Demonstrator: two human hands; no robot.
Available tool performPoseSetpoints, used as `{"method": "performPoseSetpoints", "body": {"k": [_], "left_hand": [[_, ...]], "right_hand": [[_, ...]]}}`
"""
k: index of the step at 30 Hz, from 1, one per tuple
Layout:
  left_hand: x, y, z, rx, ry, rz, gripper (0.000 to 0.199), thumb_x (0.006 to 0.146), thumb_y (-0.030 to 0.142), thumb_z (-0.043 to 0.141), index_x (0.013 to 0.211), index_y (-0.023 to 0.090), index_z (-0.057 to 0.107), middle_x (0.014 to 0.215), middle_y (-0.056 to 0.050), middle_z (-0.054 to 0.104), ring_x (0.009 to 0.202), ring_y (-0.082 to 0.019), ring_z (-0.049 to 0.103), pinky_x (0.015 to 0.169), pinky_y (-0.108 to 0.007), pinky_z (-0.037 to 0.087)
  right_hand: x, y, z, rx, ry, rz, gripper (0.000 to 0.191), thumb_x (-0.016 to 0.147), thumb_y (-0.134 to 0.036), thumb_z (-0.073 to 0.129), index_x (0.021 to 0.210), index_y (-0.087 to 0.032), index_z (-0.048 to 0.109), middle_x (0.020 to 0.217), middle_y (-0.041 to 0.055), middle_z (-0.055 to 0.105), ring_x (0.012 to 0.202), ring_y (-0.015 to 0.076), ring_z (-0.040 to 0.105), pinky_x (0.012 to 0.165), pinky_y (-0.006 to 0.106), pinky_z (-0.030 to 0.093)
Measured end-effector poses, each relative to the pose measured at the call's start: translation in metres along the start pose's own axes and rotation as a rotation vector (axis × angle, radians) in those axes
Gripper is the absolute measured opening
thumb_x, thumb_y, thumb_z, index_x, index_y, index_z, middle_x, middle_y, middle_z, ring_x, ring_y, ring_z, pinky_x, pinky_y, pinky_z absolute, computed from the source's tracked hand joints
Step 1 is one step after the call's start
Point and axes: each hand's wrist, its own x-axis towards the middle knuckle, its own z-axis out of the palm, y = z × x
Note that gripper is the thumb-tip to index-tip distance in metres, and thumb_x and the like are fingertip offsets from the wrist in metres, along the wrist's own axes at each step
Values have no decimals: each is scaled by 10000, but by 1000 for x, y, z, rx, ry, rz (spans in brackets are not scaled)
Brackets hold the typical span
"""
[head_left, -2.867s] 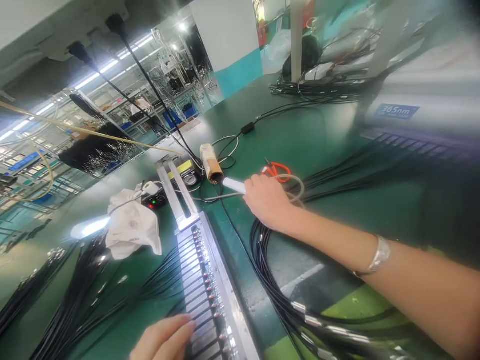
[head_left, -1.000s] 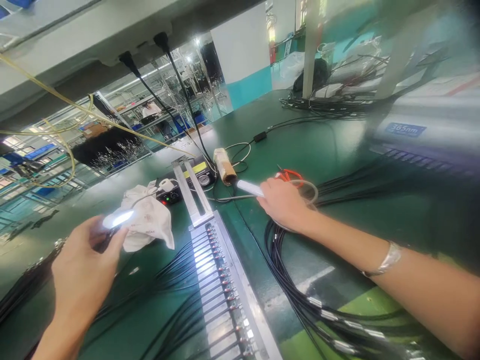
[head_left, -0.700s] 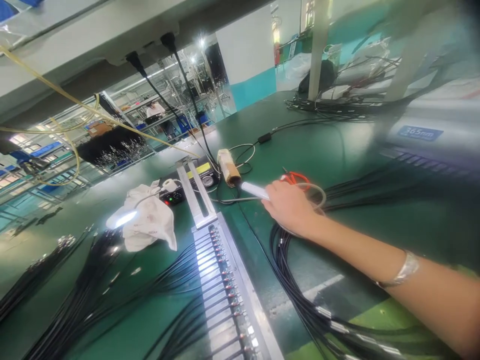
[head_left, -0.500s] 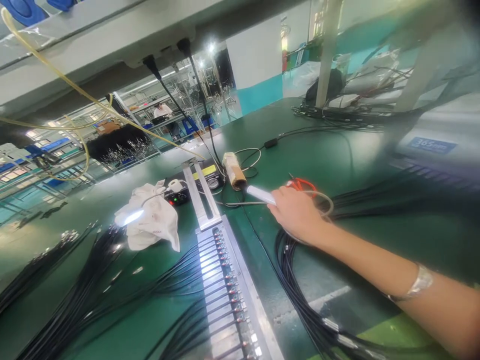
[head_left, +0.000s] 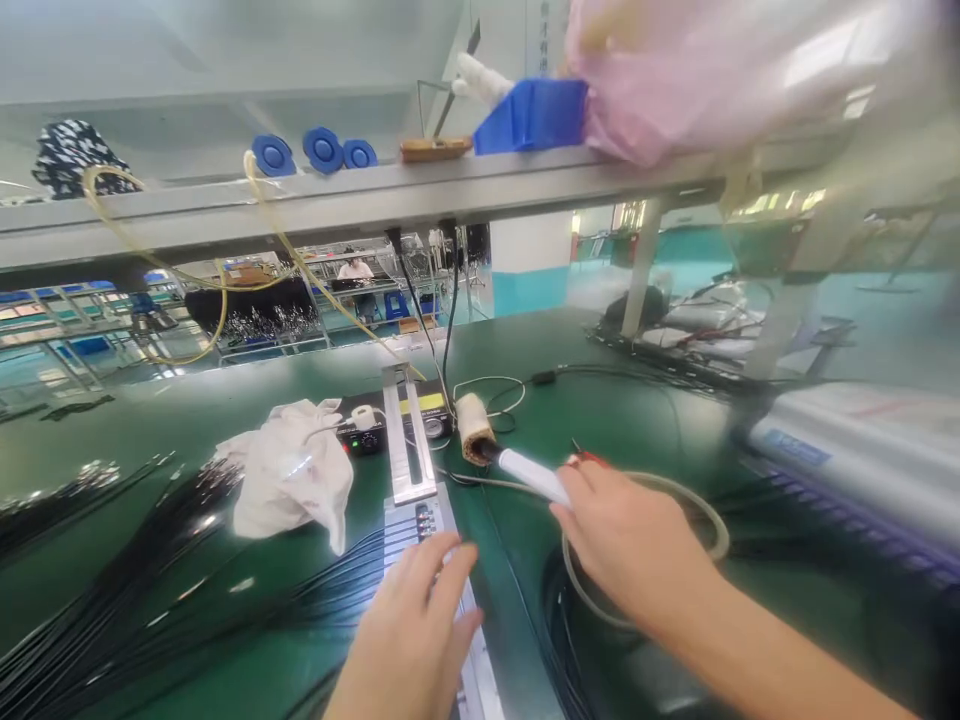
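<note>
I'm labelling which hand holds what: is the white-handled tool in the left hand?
No, the right hand grips the white-handled tool, while the left hand is over the metal fixture.

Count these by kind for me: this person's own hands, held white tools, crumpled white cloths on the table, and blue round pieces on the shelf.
Hands (left hand, right hand): 2
White tool: 1
Crumpled white cloth: 1
Blue round pieces: 3
Total: 7

Blue bin [head_left: 551, 118], pink plastic [head_left: 660, 95], shelf [head_left: 337, 210]
</note>
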Motion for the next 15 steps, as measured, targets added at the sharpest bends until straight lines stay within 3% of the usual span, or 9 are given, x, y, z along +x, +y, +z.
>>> {"method": "performPoseSetpoints", "body": {"k": [2,5,7,10,15], "left_hand": [[37,0,23,17,-118,-39,506,831,145,520,1308,155,350,1304,-126,485,1138,-234,527,910,-361,504],[81,-1,56,39,-115,-52,683,732,58,614,1338,153,312,1348,-159,430,1063,-262,556,838,-400,526],[99,-2,71,56,-100,10,598,726,40,612,1271,177,405,1319,-148,461,1025,-274,568,784,-412,531],[114,2,82,79,-89,136,273,788,46,535,1028,174,554,1163,-109,565,977,-254,578,744,-388,524],[120,35,72,59,-28,223,118,810,94,546,900,170,559,928,-50,587,838,-197,572,697,-313,513]], "right_hand": [[-4,-3,0,-47,19,-10,69,835,-176,610,892,-139,622,844,88,633,726,217,632,487,256,394],[-6,-8,12,-80,28,-39,72,818,-169,624,884,-138,621,812,94,636,713,225,632,500,262,433],[-7,-11,22,-99,26,-23,67,780,-143,649,837,-148,615,777,86,628,696,232,627,498,270,449],[-13,-8,31,-149,50,15,92,753,-76,620,814,-145,608,751,87,618,672,229,622,478,263,452],[-43,32,27,-100,159,-39,170,772,-62,507,830,-170,625,704,64,601,599,211,593,431,267,439]]}}
